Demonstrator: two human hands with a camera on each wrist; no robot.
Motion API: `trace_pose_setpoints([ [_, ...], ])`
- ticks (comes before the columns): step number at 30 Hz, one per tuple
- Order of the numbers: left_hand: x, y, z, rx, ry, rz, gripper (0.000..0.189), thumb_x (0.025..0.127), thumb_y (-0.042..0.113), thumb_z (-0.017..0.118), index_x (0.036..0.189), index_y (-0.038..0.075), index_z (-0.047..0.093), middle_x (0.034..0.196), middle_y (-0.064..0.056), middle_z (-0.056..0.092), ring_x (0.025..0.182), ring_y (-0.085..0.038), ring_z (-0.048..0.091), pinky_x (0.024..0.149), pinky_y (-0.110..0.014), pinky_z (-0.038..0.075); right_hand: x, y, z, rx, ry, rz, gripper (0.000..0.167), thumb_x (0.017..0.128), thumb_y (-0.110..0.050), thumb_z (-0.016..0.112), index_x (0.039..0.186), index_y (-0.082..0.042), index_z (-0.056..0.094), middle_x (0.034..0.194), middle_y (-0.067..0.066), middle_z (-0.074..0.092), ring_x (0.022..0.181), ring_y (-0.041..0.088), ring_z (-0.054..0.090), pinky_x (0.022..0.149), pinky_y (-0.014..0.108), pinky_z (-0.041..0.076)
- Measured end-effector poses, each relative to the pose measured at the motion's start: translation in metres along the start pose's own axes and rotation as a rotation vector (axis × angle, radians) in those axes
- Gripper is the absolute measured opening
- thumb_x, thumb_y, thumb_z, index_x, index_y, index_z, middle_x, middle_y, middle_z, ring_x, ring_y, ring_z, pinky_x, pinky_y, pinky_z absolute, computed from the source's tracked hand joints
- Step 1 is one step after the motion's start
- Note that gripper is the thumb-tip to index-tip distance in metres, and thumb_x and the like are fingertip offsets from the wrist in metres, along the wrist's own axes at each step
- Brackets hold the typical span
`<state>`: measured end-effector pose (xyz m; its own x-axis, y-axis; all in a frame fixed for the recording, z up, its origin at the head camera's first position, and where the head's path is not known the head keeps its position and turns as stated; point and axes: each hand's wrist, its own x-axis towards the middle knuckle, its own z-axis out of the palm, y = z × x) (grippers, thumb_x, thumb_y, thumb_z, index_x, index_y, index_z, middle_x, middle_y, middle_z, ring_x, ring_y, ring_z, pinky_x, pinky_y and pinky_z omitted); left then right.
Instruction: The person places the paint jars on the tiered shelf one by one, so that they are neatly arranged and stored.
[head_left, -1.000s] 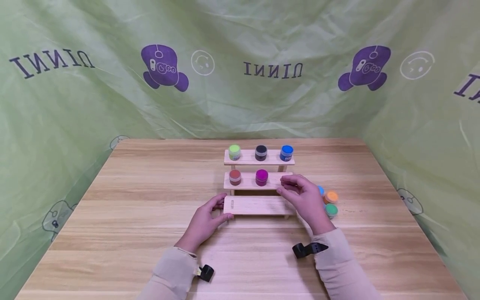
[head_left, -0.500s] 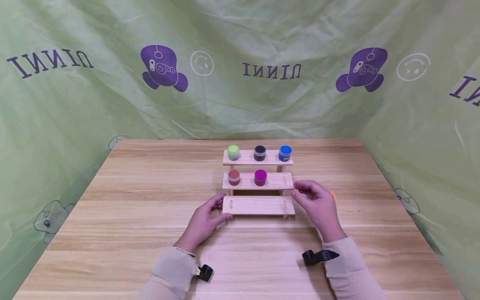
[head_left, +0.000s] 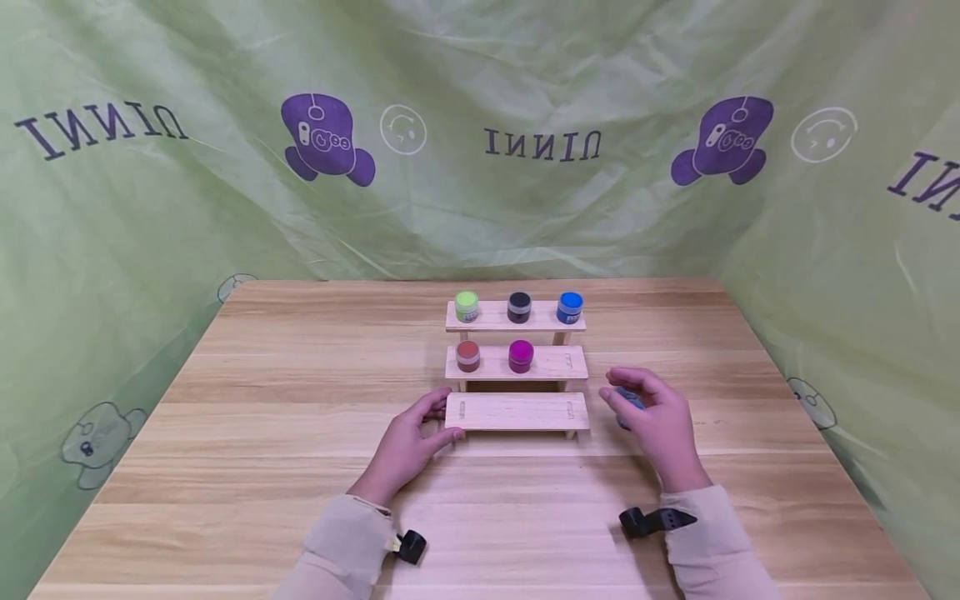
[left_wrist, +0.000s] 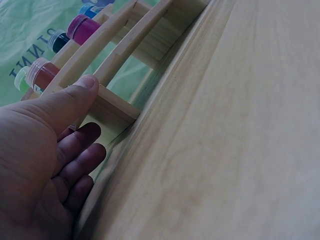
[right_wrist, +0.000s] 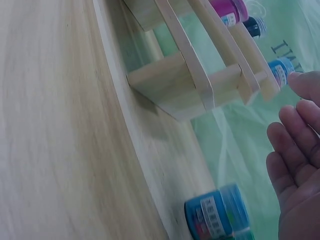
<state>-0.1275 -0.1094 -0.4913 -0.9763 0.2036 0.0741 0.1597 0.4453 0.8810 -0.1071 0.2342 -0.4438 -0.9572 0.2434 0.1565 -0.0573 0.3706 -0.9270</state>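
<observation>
Fingers point(right_wrist: 287, 147) parted, my right hand point(head_left: 663, 425) should straddle the blue jar point(right_wrist: 212, 215) nearest the counter's point(head_left: 795, 500) right edge; left hand point(head_left: 408, 442) pinches rack point(head_left: 517, 410).

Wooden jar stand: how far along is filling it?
Seemingly done: lime-green jar, black jar and blue jar sit on the top shelf, brown jar and magenta jar on the middle shelf. In hand: the left hand holds the bottom shelf; the right hand hovers by a light-blue jar, no grip visible. Probably left: the middle shelf's right end and the bottom shelf, both without jars.
</observation>
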Motion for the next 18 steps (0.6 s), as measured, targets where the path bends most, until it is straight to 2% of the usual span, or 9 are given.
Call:
trace_pose_setpoints([
  [7,0.000,0.000,0.000,0.000,0.001,-0.005,0.069,0.080,0.021,0.086,0.142,0.010,0.056,0.113,-0.003,0.070,0.111,-0.020,0.063,0.105,-0.046,0.044,-0.002,0.005,-0.009,-0.045,0.026,0.030,0.037,0.087,-0.023,0.081,0.119,-0.007,0.071,0.117,0.006,0.071,0.105,0.007,0.065,0.087,0.014,0.050],
  [14,0.001,-0.001,0.000,0.009,0.004,-0.002,0.069,0.081,0.023,0.085,0.142,0.011,0.056,0.114,-0.002,0.070,0.111,-0.020,0.064,0.105,-0.046,0.044,-0.006,0.008,-0.016,-0.056,0.045,0.054,0.039,0.087,-0.023,0.081,0.121,-0.007,0.070,0.121,0.007,0.069,0.103,0.000,0.062,0.084,0.011,0.050],
  [18,0.001,-0.002,0.001,0.013,0.007,0.003,0.068,0.081,0.022,0.085,0.142,0.010,0.056,0.114,-0.002,0.070,0.111,-0.020,0.064,0.104,-0.046,0.045,-0.008,0.012,-0.021,-0.068,0.058,0.063,0.040,0.087,-0.024,0.081,0.122,-0.008,0.070,0.121,0.006,0.069,0.103,0.000,0.062,0.085,0.011,0.049],
])
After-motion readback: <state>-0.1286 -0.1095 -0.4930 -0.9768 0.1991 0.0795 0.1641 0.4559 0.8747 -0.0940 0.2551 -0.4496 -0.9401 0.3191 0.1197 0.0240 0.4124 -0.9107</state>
